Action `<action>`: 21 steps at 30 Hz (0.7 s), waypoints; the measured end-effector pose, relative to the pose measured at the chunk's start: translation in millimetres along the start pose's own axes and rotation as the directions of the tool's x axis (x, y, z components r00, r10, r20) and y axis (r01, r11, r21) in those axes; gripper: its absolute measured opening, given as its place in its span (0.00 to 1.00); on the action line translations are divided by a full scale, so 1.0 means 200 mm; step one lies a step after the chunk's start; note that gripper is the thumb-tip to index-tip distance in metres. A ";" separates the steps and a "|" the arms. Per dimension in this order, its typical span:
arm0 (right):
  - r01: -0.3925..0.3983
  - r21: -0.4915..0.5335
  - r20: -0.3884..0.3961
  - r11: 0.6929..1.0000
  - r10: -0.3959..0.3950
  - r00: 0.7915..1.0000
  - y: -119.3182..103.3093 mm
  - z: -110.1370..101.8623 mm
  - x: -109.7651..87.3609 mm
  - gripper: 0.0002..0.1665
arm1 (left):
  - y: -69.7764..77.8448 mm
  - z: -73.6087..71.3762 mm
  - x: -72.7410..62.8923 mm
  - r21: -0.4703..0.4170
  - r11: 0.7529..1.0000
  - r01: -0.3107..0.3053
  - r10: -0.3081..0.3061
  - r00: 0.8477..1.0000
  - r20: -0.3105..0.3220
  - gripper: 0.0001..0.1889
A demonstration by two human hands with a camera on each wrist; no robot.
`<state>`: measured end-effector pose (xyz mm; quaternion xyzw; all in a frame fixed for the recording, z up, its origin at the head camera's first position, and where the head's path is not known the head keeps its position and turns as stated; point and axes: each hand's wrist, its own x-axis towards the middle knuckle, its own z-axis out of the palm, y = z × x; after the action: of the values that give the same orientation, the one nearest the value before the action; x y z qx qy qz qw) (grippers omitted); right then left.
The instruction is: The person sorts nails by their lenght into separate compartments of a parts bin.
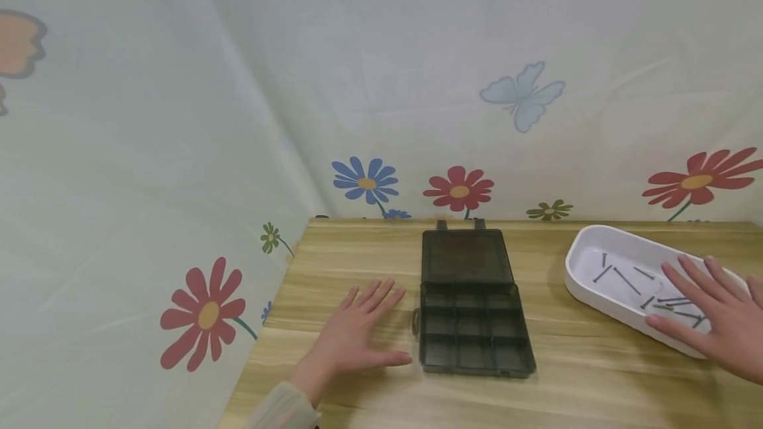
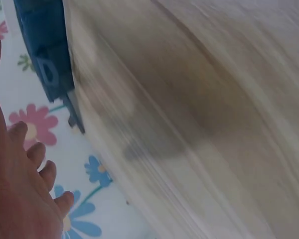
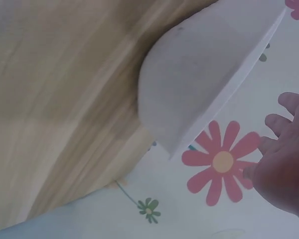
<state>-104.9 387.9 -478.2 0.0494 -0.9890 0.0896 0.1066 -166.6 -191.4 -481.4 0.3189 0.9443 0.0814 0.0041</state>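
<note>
A dark see-through compartment box (image 1: pixel 473 372) lies on the table with its lid (image 1: pixel 467 255) folded back, and no contents show in its compartments. To its left is my left hand (image 1: pixel 354 333), fingers spread and holding nothing; the thumb points at the box's near left corner. My right hand (image 1: pixel 724 320), fingers spread as well, is over the near right part of a white tray (image 1: pixel 587 293) and hides part of it. Several screws (image 1: pixel 626 281) lie scattered in the tray. The left wrist view shows the box's side (image 2: pixel 50 55); the right wrist view shows the tray's outer wall (image 3: pixel 184 74).
The wood-patterned table (image 1: pixel 477 406) ends at the back against a pale curtain (image 1: pixel 387 85) printed with flowers and butterflies. The curtain also runs along the table's left edge. A strip of tabletop separates the box from the tray.
</note>
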 end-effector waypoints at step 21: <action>0.078 0.123 0.161 0.989 -0.098 0.982 0.01 -0.10 0.23 0.57 | 0.13 0.15 0.12 0.065 0.993 -0.100 0.097 0.994 0.043 0.61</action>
<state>-145.7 389.4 -449.2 0.1065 -0.9845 0.1375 0.0244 -169.0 -152.2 -505.4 0.3666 0.9293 0.0436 0.0080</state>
